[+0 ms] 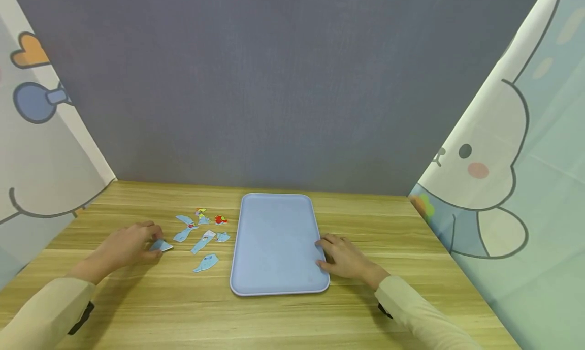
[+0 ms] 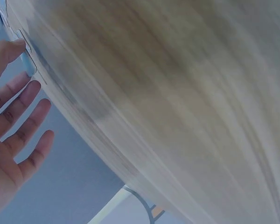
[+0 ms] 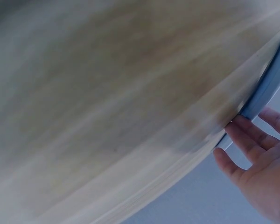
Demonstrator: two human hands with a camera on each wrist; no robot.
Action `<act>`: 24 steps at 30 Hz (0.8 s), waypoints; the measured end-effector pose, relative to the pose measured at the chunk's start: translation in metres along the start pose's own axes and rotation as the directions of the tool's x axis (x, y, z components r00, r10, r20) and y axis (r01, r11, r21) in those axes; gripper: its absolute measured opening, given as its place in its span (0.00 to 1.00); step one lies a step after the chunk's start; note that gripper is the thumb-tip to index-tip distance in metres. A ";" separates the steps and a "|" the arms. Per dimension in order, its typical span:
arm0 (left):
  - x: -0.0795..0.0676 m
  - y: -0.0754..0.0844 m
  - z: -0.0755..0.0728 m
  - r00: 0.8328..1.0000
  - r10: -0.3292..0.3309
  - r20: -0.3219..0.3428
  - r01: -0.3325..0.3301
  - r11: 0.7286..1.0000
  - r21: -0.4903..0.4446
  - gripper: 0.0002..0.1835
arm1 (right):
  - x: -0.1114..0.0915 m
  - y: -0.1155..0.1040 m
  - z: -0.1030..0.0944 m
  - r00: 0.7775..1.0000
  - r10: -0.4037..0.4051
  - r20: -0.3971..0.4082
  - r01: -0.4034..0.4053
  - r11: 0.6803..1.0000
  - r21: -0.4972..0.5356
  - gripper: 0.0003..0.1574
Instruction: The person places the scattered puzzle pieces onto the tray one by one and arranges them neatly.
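Observation:
At the left of the table, my left hand [image 1: 130, 244] pinches a light blue flat piece [image 1: 162, 246] between thumb and index finger; in the left wrist view the piece [image 2: 28, 63] shows at the fingertips, the other fingers spread. Several irregular printed pieces, like puzzle pieces, lie to its right: a long one [image 1: 202, 242], a forked one [image 1: 185, 233], a red-printed one [image 1: 221, 219] and a lower one [image 1: 206, 262]. My right hand [image 1: 345, 257] touches the right rim of a pale blue tray [image 1: 278, 243] with fairly straight fingers. In the right wrist view its fingertips meet the tray's side [image 3: 270, 77].
The wooden table [image 1: 292, 319] ends at a dark grey panel [image 1: 260, 86] at the back. Cartoon-printed sheets [image 1: 489, 187] stand along both sides. The tray lies flat just right of the loose pieces.

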State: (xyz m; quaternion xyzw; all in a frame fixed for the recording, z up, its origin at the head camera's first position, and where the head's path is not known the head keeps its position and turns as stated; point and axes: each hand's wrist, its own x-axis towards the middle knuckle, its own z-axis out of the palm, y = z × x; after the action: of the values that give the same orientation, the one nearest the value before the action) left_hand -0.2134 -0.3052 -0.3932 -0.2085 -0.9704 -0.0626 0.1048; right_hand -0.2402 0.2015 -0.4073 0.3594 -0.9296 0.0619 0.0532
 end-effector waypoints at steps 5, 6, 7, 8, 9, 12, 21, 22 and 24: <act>0.004 0.004 -0.004 0.999 0.028 -0.037 -0.027 0.999 0.036 0.15 | 0.000 0.000 0.001 1.000 0.011 0.007 -0.011 1.000 0.014 0.28; 0.005 0.005 -0.005 0.999 0.032 -0.040 -0.030 0.999 0.042 0.15 | 0.000 0.000 0.001 1.000 0.014 0.009 -0.014 1.000 0.016 0.28; 0.006 0.006 -0.006 0.999 0.030 -0.040 -0.028 0.999 0.043 0.15 | 0.000 0.000 0.001 1.000 0.016 0.010 -0.016 1.000 0.018 0.28; 0.007 0.008 -0.007 0.999 0.029 -0.038 -0.028 0.999 0.043 0.15 | 0.000 0.000 0.001 1.000 0.018 0.011 -0.018 1.000 0.020 0.28; 0.008 0.010 -0.007 0.999 0.027 -0.035 -0.025 0.999 0.038 0.15 | 0.000 0.000 0.001 1.000 0.020 0.011 -0.020 1.000 0.022 0.28; 0.013 0.016 -0.009 0.999 0.026 -0.025 -0.025 0.999 0.035 0.15 | 0.000 0.000 0.001 1.000 0.025 0.012 -0.025 0.999 0.027 0.28; 0.026 0.033 -0.007 0.996 0.070 -0.060 -0.067 0.997 0.041 0.17 | 0.000 -0.001 0.001 1.000 0.027 0.012 -0.027 0.999 0.016 0.28; 0.027 0.035 -0.006 0.995 0.075 -0.066 -0.072 0.996 0.045 0.18 | 0.000 -0.001 0.001 1.000 0.027 0.012 -0.028 0.999 0.016 0.28; 0.030 0.039 -0.005 0.993 0.088 -0.084 -0.084 0.995 0.050 0.18 | 0.000 -0.001 0.001 1.000 0.025 0.010 -0.026 1.000 0.013 0.28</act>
State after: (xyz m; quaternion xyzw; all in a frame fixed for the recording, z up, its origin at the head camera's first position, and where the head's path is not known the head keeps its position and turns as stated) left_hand -0.2236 -0.2591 -0.3785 -0.2449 -0.9562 -0.0447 0.1539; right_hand -0.2394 0.2009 -0.4078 0.3481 -0.9340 0.0667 0.0457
